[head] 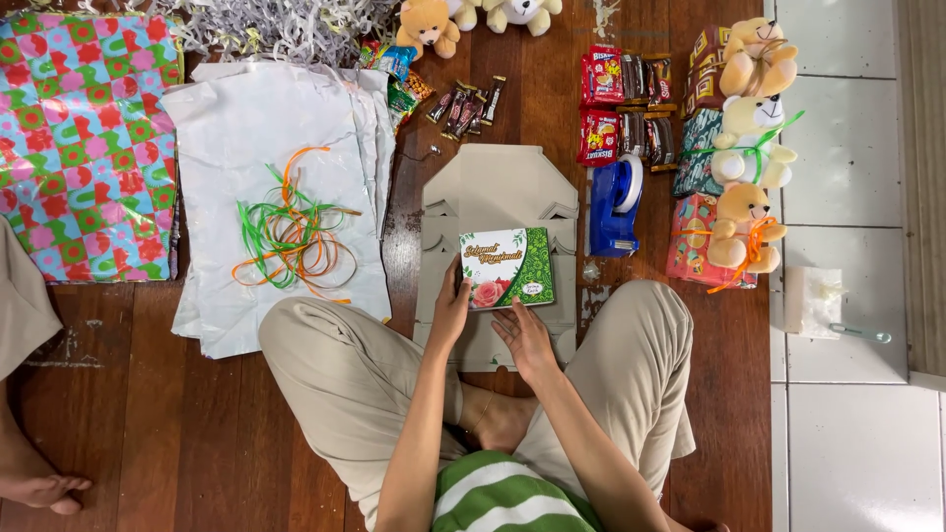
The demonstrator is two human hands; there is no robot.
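Box (506, 267) sits between left hand (451, 313) and right hand (527, 340).

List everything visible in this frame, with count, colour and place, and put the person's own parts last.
Small printed box: one, white and green with a pink rose, on the flat cardboard.
Flat cardboard cutouts: a stack, grey-beige, floor centre.
Tape dispenser: one, blue, right of the cardboard.
Snack packets: several, red and brown, above the dispenser.
Chocolate bars: a few, dark, top centre.
Wrapped bundles with teddy bears: three, tan and cream bears, ribbon-tied, far right.
Loose teddy bears: three, top edge.
White sheets: stack, left of centre.
Ribbons: tangle, green and orange, on the sheets.
Patterned wrapping paper: multicoloured, far left.
Shredded paper: white-grey, top.
Another person's foot: lower left.
Left hand: grips the box's left edge.
Right hand: touches its lower edge.
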